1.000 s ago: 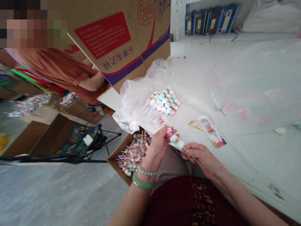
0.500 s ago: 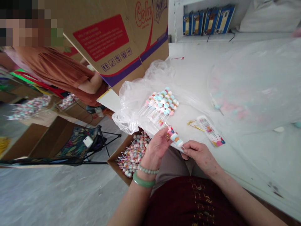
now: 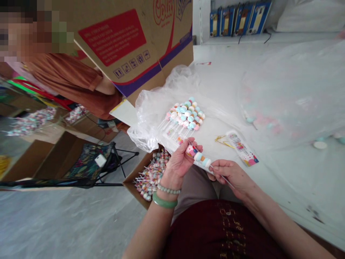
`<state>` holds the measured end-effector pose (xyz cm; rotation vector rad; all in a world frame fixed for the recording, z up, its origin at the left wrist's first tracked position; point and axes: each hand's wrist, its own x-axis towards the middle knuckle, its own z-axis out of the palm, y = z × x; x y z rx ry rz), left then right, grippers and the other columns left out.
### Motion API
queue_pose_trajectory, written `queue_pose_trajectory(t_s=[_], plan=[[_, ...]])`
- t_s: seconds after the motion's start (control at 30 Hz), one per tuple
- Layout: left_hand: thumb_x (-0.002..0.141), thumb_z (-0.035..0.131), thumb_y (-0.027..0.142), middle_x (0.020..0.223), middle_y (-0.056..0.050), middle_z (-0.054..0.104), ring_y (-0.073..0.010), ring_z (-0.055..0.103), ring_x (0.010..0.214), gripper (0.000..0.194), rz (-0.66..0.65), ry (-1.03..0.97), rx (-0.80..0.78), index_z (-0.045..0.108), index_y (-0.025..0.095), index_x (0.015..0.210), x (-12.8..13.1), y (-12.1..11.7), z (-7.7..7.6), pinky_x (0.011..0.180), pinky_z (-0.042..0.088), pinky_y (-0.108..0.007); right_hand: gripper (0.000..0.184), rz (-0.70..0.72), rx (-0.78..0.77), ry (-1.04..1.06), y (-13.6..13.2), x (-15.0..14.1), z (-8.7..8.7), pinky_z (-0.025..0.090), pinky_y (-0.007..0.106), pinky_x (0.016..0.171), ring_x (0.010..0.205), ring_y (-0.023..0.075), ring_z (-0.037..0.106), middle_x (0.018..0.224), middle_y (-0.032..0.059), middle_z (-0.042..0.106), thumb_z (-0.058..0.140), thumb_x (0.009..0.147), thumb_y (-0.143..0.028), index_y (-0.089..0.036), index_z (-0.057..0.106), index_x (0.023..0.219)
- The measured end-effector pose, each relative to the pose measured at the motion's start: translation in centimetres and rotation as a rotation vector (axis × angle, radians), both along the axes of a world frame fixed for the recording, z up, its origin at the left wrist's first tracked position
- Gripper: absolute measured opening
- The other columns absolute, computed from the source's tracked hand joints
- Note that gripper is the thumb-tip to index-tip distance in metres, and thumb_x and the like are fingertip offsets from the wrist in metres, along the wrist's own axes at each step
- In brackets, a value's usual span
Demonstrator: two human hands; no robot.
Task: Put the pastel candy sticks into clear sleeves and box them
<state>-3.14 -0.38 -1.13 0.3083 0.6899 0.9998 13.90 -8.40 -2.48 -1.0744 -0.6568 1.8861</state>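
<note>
A marshmallow lollipop [image 3: 202,159], with pastel blue, white and orange pieces in a row, spans the gap between my hands. My left hand [image 3: 181,158] is closed around its far end, where a printed clear wrapper [image 3: 192,151] covers the marshmallows. Thumb and fingers of my right hand [image 3: 228,172] pinch the thin white stick at the near end. Just beyond my left hand, a pile of unwrapped marshmallow lollipops [image 3: 187,114] lies on the table, sticks toward me. Flat printed wrappers [image 3: 242,149] and gold twist ties [image 3: 224,141] lie right of my hands.
At my left knee stands a cardboard box full of wrapped lollipops [image 3: 152,174]. A tall carton [image 3: 134,43] and crumpled plastic [image 3: 147,108] rise behind the pile. A large clear bag [image 3: 291,97] covers the table's right side. A person in a brown shirt [image 3: 67,77] is at left.
My left fingers have opened out a little around the wrapped end, showing more of the print. More white stick shows beneath my right hand. The other person's forearm has moved behind the carton.
</note>
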Motion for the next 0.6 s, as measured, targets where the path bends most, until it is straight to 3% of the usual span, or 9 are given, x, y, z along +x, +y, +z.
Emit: queue_pose_trajectory(t_s=[0.17, 0.33, 0.43, 0.6], plan=[[0.088, 0.055, 0.027, 0.074, -0.004, 0.065, -0.02, 0.068, 0.081, 0.017, -0.022, 0.005, 0.006, 0.063, 0.013, 0.084, 0.3, -0.5, -0.2, 0.079, 0.051, -0.031, 0.008, 0.063, -0.328, 0.561, 0.4, 0.9, -1.2, 0.015, 0.014, 0.038, 0.038, -0.0005, 0.023, 0.051, -0.0084, 0.039, 0.066, 0.072, -0.011, -0.01, 0.059, 0.074], [0.087, 0.056, 0.029, 0.08, -0.006, 0.066, -0.0234, 0.068, 0.087, 0.018, 0.016, 0.083, 0.03, 0.063, 0.013, 0.082, 1.0, -1.2, -0.2, 0.076, 0.052, -0.033, 0.006, 0.111, -0.472, 0.78, 0.5, 0.8, -1.7, 0.017, 0.011, 0.036, 0.036, -0.0012, 0.02, 0.052, -0.0106, 0.033, 0.057, 0.082, -0.011, -0.01, 0.055, 0.077], [0.086, 0.058, 0.03, 0.083, -0.007, 0.068, -0.0233, 0.069, 0.085, 0.018, 0.027, 0.139, 0.047, 0.063, 0.013, 0.081, 1.2, -1.4, -0.1, 0.076, 0.053, -0.033, 0.006, 0.129, -0.374, 0.653, 0.2, 0.3, -1.3, 0.015, 0.013, 0.036, 0.037, -0.0003, 0.018, 0.051, -0.0103, 0.034, 0.06, 0.08, -0.015, -0.011, 0.056, 0.077], [0.083, 0.061, 0.029, 0.081, -0.007, 0.069, -0.0235, 0.07, 0.083, 0.017, 0.023, 0.203, 0.028, 0.063, 0.013, 0.079, 1.0, -1.3, 0.2, 0.078, 0.053, -0.033, 0.014, -0.016, 0.007, -0.039, -0.4, -0.5, -0.4, 0.022, 0.019, 0.043, 0.045, 0.0052, 0.036, 0.053, -0.0031, 0.051, 0.065, 0.074, -0.026, -0.012, 0.063, 0.075]])
